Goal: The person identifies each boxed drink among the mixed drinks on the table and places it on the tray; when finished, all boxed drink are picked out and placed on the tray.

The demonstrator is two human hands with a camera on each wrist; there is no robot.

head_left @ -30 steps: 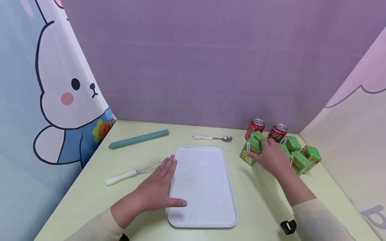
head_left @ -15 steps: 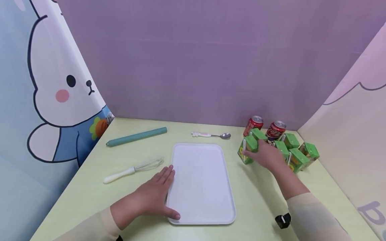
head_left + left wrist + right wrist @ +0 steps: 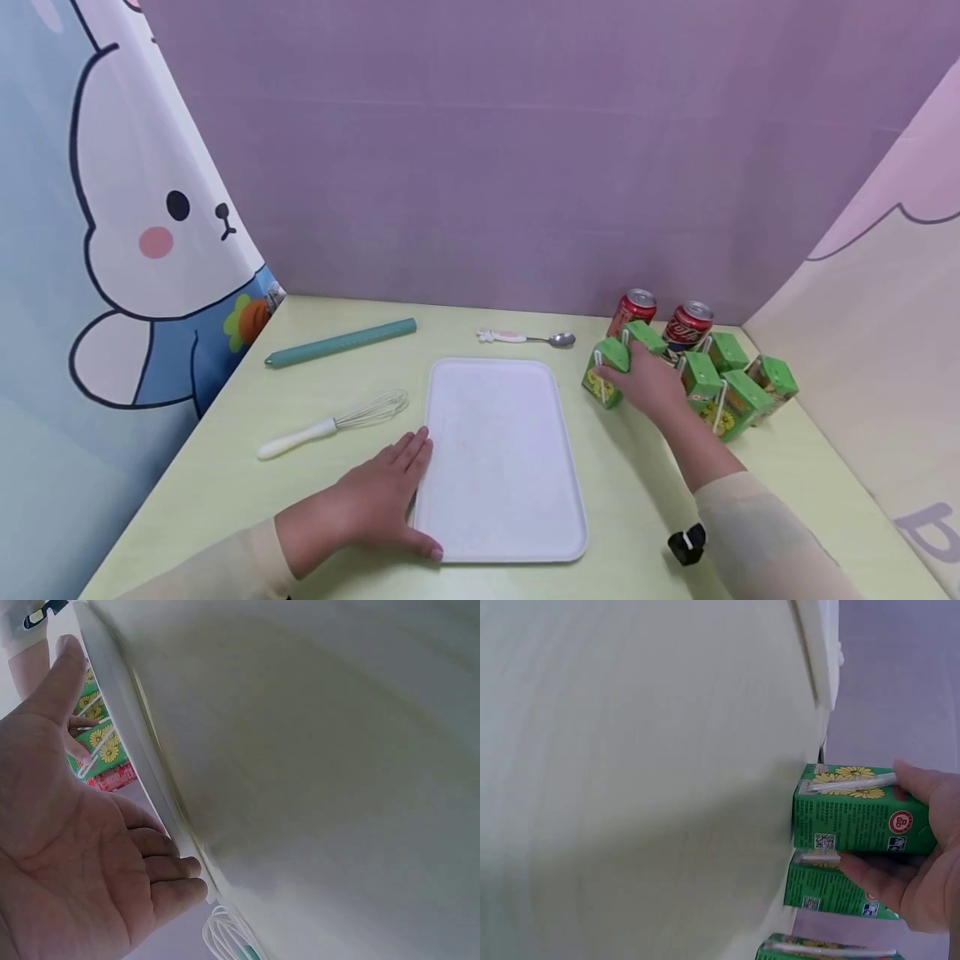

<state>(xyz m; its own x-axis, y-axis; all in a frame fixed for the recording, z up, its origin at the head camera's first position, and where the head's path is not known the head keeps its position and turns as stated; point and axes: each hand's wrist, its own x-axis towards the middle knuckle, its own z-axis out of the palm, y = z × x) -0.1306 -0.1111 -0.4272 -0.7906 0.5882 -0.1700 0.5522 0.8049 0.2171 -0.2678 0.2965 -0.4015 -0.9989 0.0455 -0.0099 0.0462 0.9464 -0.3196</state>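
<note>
Smooth plastic tray [image 3: 498, 458], 2 shiny metal cans [image 3: 687, 325]

Green, yellow-flowered drink carton [image 3: 855, 817], white straw [image 3: 853, 783] attached, stands upright near the white tray [image 3: 498, 458], which lies flat

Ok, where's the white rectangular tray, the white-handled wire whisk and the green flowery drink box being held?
White rectangular tray [image 3: 501, 462]: head view, bare middle.
White-handled whisk [image 3: 327, 427]: head view, handle near wires.
Green flowery box [image 3: 855, 817]: right wrist view, printed side.

Booth-like tabletop setting, plain purple backdrop [image 3: 480, 167], cartoon-rabbit side panel [image 3: 131, 200], pale table [image 3: 626, 517]
</note>
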